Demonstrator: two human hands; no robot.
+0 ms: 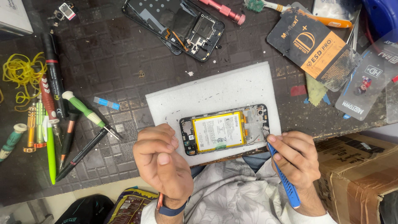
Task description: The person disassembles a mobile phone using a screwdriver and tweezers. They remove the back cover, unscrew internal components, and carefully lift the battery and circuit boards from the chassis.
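Landmark: white foam pad (215, 89). Left of it, loose screwdrivers (85, 110). Left hand (161, 164) at the pad's near-left corner, fingers curled together, holding nothing. Opened phone (226, 128) lies on the pad: probably light, stiff, fragile inside; grip by frame edges. Right hand (294, 155) clamps blue tweezers (284, 176) at the phone's right end.

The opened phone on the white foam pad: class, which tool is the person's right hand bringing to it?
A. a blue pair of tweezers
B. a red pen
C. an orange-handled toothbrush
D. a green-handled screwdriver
A: the right hand grips blue tweezers with their tip at the right end of the opened phone, which lies on the white foam pad; the screwdrivers and pens lie unused to the left.
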